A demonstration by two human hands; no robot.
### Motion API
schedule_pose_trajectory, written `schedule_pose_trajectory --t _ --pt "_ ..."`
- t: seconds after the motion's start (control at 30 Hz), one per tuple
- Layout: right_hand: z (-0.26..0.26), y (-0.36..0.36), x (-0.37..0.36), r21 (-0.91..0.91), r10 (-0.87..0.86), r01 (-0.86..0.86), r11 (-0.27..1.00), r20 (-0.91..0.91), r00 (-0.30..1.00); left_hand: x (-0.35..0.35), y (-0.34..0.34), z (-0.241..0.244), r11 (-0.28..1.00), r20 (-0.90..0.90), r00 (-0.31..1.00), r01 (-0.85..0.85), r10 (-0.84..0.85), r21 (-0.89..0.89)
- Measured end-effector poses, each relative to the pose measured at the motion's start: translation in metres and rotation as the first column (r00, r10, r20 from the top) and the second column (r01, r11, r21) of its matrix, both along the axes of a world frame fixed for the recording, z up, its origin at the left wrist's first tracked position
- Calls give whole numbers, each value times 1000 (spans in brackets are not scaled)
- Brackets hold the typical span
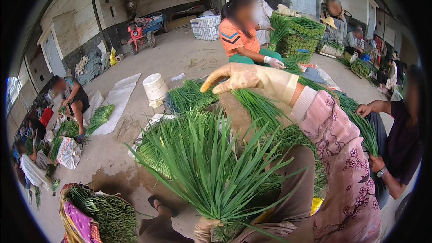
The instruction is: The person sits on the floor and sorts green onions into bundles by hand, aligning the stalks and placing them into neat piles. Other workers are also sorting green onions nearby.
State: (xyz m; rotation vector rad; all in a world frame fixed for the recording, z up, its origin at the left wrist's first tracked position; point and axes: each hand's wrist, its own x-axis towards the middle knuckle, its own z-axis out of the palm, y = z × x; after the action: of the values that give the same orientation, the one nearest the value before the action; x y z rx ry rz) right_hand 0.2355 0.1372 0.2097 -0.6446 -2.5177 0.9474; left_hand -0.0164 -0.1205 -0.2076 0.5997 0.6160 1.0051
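Note:
My left hand [206, 226], in a pale glove at the bottom edge, grips the base of a bunch of garlic chives [216, 172]. The long flat leaves fan upward and outward from it. Raised beyond the bunch, my right hand [251, 78] wears a stained cream rubber glove. Its thumb and fingers are curved and apart, with nothing between them. Below it lies a loose bundle of chives [258, 109]. Directly behind the held bunch is a heap of chives [158, 152], partly hidden by the leaves.
At lower left stands a cloth-lined basket [79, 216] packed with chives. Farther off are a white bucket [155, 87] and another chive pile [192, 96]. A person in an orange shirt [236, 40] sits ahead. Close on the right, another person's hands [377, 163] hold chives.

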Motion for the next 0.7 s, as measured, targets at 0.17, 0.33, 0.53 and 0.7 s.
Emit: schedule_pose_trajectory --t 0.17,0.33,0.53,0.7 --pt "12 -2 41 -215 55 74 974 537 842 4 9 -11 998 94 994 59 -57 -14" --pt "-48 -16 11 -187 137 -4 982 707 694 17 18 -4 994 130 987 92 -99 62" --pt "-83 -8 -22 -789 549 -391 474 -83 832 5 11 -15 994 75 993 84 -89 74" --pt "-18 -18 11 -227 -91 93 969 19 996 16 14 -16 992 239 963 107 -122 72"
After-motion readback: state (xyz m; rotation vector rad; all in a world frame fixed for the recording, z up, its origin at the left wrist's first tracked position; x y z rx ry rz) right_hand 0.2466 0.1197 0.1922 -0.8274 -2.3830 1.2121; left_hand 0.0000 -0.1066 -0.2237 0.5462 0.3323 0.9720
